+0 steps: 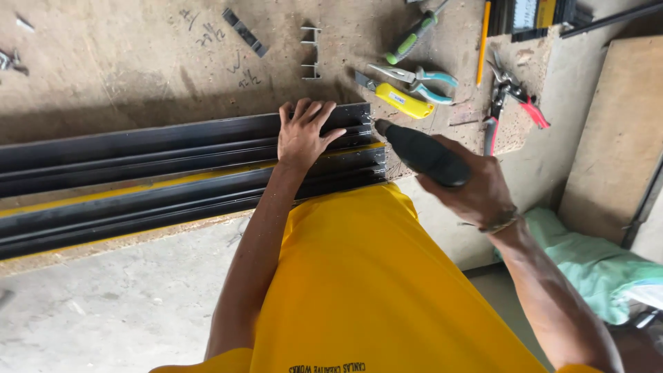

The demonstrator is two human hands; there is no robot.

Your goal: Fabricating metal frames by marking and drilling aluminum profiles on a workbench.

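My left hand (302,132) lies flat with fingers spread on the right end of a long black metal track profile (138,176) that runs leftward along the workbench edge, with a yellow strip showing between its rails. My right hand (476,190) grips a black power drill (421,153); its tip points at the profile's right end, just right of my left hand.
On the worn wooden workbench (124,62) lie a yellow utility knife (397,99), teal-handled pliers (421,77), a green-handled screwdriver (414,36), red-handled snips (511,97), a pencil (483,41) and small metal brackets (311,52). A board (618,131) and green cloth (594,262) sit at right.
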